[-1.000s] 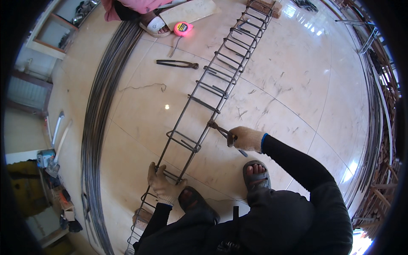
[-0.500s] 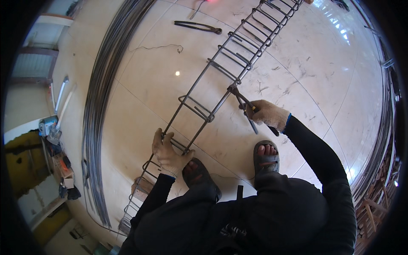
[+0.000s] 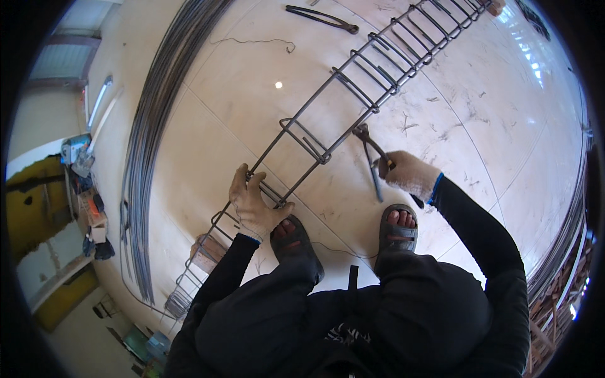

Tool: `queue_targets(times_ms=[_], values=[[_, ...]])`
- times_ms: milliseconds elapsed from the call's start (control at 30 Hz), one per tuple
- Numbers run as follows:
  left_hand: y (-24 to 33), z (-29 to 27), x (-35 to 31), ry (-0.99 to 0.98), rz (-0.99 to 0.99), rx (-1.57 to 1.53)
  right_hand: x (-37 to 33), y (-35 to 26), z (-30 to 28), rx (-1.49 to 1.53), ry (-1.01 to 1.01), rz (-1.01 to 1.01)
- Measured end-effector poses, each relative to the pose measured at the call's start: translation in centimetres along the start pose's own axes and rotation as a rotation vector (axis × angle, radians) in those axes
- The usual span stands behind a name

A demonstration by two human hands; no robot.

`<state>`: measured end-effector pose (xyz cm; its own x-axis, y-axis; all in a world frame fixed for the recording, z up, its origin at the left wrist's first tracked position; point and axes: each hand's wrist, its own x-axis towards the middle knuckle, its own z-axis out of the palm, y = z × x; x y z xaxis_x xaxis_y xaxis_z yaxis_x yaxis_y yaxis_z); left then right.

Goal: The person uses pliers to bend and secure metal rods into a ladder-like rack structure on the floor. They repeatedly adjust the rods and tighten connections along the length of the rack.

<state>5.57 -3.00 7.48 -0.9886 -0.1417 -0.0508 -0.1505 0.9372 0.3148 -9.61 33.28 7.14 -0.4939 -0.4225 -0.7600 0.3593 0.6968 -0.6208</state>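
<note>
A long rebar cage [image 3: 301,120] of straight bars and rectangular stirrups runs diagonally from upper right to lower left. My left hand [image 3: 257,208], in a pale work glove, is closed over the cage at a stirrup, fingers on the far bar and thumb by the near bar. My right hand [image 3: 408,175], also gloved, holds end-cutting pincers [image 3: 377,147] beside the near bar. Their jaws point up-left, close to that bar; whether they touch it I cannot tell. The pincer handles are spread, one of them hanging outside my grip.
Another pair of pincers [image 3: 322,19] lies on the tiled floor beyond the cage, near a thin bent wire [image 3: 255,41]. A bundle of long rods [image 3: 146,120] lies at left. A block [image 3: 207,253] sits at the cage's lower end. Wire scraps [image 3: 409,124] litter the floor at right.
The whole view has shifted, so the cage appears farther right and up. My right hand has drawn the pincers slightly toward me, away from the stirrup joint. My left hand stays on the cage.
</note>
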Motion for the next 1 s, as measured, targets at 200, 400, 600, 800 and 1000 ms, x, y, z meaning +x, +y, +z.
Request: queue_targets(times_ms=[200,400,600,800,1000], values=[[-0.4,0.2,-0.7,-0.009,-0.074,0.022,-0.5,1.6,4.8,0.032,0.05,-0.247],[-0.5,-0.9,-0.2,-0.048,-0.134,0.01,-0.7,2.0,9.5,0.735,-0.161,-0.068],[-0.6,-1.0,-0.4,-0.134,-0.147,0.03,-1.8,1.6,10.9,0.721,-0.251,0.06],[-0.2,-2.8,-1.2,-0.147,-0.17,-0.047,-2.7,2.0,11.3,0.358,-0.434,0.038],[-4.4,-8.8,-7.9,-0.213,-0.369,0.152,-3.9,-1.1,12.5,-0.011,-0.458,-0.07]])
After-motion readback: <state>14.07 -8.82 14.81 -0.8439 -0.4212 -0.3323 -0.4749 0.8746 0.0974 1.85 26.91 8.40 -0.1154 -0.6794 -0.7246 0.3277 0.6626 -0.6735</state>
